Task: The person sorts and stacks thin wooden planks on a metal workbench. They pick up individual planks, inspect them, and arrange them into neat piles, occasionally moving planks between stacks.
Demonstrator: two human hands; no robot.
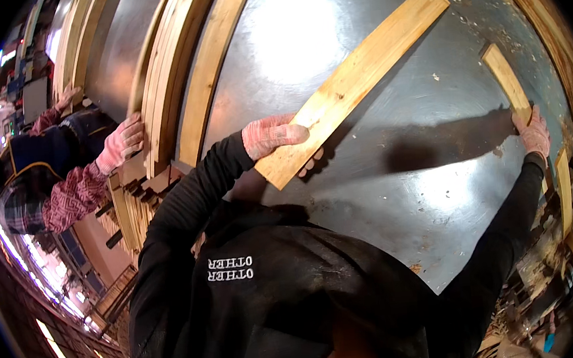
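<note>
Holding a long, yellow wooden board [359,77] by its near end is the pink-gloved left hand [274,136]; the pink-gloved right hand [533,133] grips a shorter wooden strip [507,80] near the grey metal desk's [371,216] right edge. Bare metal separates these 2. Farther left, a co-worker's hand [121,144] touches pale planks [160,101].

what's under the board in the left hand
The left hand's fingertips and metal table show past its edge; the board hides those fingers' middle parts and the table beneath.

Shiny metal tabletop [430,105], strip light [62,353]
</note>
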